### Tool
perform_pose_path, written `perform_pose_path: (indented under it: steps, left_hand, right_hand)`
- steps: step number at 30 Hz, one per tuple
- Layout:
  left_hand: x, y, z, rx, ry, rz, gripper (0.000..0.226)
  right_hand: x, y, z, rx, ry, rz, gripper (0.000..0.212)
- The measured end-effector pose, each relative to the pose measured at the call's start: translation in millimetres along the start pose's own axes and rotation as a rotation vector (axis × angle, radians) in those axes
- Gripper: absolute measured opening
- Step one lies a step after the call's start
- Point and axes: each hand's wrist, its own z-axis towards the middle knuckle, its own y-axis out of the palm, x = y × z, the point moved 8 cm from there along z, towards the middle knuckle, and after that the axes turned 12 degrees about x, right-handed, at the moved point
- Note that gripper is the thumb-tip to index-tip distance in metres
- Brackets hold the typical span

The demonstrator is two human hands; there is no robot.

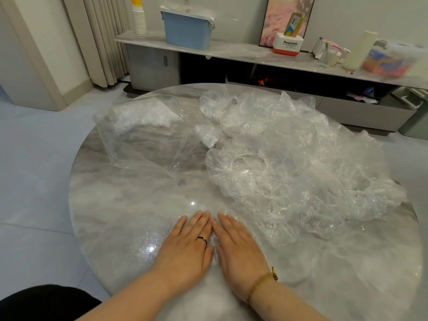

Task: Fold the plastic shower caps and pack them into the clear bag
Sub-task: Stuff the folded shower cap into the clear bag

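A clear shower cap [148, 247] lies flat on the round marble table [111, 205] near its front edge. My left hand [187, 244] and my right hand [238, 246] rest side by side on it, fingers straight, pressing it flat. A big heap of crumpled shower caps [289, 163] covers the right half of the table. The clear bag [141, 130] lies at the back left with several folded caps inside. A small folded white cap [208, 139] sits between the bag and the heap.
Behind the table runs a low cabinet [231, 54] with a blue bin [187, 31], a stack of paper cups [139, 22], a Panasonic box [288, 45] and other items. A tiled floor [34, 181] lies to the left.
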Motion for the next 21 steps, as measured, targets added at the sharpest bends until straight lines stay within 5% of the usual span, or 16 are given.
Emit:
perform_pose_path:
  steps: [3, 6, 10, 13, 17, 21]
  left_hand:
    - [1, 2, -1, -0.047, 0.004, -0.007, 0.05]
    - [4, 4, -2, -0.071, 0.026, -0.017, 0.049]
    - [1, 3, 0, -0.148, -0.008, -0.046, 0.063]
    - [-14, -18, 10, 0.079, -0.1, -0.207, 0.093]
    - [-56, -34, 12, 0.194, -0.427, -0.497, 0.05]
    - [-68, -32, 11, 0.028, -0.52, -0.36, 0.053]
  right_hand:
    - [6, 13, -3, -0.1, -0.002, -0.011, 0.037]
    - [11, 15, 1, -0.168, 0.029, -0.012, 0.057]
    - [9, 13, 3, -0.092, -0.015, -0.01, 0.065]
    - [11, 6, 4, 0.05, -0.071, 0.045, 0.043]
    - [13, -8, 10, 0.221, -0.102, 0.23, 0.031]
    - [6, -22, 14, 0.32, -0.1, 0.293, 0.031]
